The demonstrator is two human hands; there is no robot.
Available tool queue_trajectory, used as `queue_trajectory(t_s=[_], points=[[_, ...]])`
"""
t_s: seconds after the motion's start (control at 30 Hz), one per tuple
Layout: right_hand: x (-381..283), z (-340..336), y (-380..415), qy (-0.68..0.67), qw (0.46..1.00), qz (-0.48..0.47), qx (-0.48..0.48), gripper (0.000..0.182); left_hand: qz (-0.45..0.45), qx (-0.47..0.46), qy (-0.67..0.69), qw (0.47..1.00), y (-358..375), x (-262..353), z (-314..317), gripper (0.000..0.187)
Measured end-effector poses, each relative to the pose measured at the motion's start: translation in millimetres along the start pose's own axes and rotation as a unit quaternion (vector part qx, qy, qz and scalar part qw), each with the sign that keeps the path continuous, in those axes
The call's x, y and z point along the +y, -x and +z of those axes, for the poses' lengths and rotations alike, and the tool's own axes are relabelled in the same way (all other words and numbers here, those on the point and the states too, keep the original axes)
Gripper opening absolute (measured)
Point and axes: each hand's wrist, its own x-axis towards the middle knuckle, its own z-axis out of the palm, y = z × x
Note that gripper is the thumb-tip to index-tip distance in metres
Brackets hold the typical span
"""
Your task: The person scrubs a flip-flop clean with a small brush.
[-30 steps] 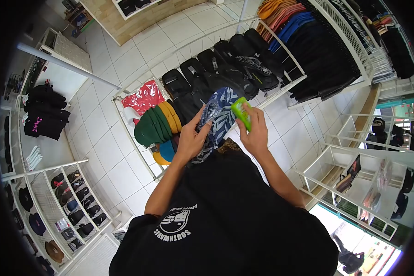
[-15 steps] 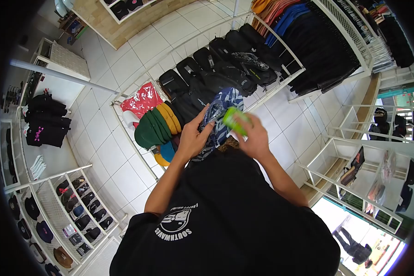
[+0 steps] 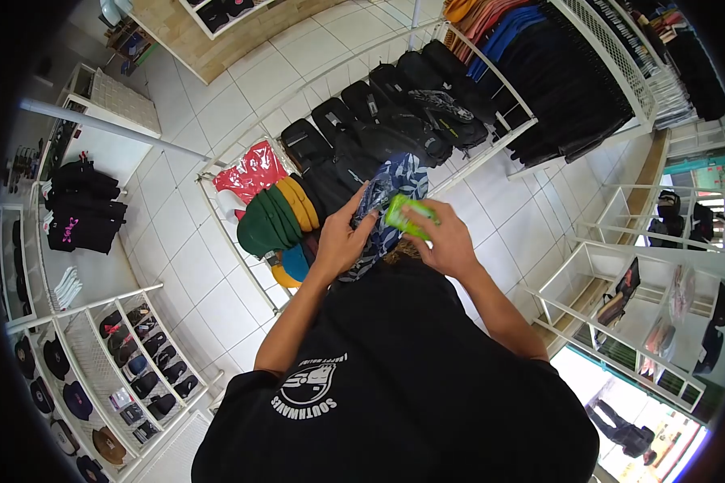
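A blue and white leaf-print fabric item is in front of my chest, its exact kind partly hidden by my hands. My left hand pinches its near left side between thumb and fingers. Against the right side of the fabric, my right hand is closed round a bright green, block-shaped object. Its underside is hidden, so its kind cannot be made out. Just left of my left hand are stacked green caps and mustard-yellow caps.
Several black bags lie in a white wire display rack ahead of me. Dark trousers hang at the far right. A cap shelf stands at left, and a white frame shelf at right. A person is outside the doorway.
My right hand has moved the green object slightly left over the fabric, and it looks sharper now. My left hand keeps its hold on the fabric in nearly the same place.
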Motion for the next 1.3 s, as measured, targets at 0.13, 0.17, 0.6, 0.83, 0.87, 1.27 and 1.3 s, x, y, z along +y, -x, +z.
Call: queue_trajectory(t_s=[0.13,0.17,0.6,0.83,0.87,1.27,1.3], points=[[36,6,-11,0.006,0.978,0.153,0.139,0.055,-0.061,-0.039,0.002,0.997,-1,15,-4,0.056],[39,1,-15,0.004,0.968,0.181,0.173,0.055,-0.085,-0.048,-0.011,0.995,0,19,-7,0.056],[9,-2,-36,0.053,0.981,0.102,0.154,0.055,-0.030,-0.036,-0.086,0.995,8,22,-5,0.057],[20,16,-39,0.031,0.968,0.171,0.184,0.053,-0.043,-0.009,-0.122,0.992,6,23,-12,0.057],[10,15,-33,0.030,0.976,0.130,0.172,0.051,-0.065,0.004,-0.130,0.989,8,23,-13,0.057],[0,38,1,-0.034,0.999,0.003,-0.022,0.057,-0.017,0.057,-0.022,0.998,-3,-13,-20,0.057],[6,42,-4,-0.021,0.998,0.055,0.039,0.057,-0.050,0.041,-0.002,0.998,-2,-9,-23,0.057]])
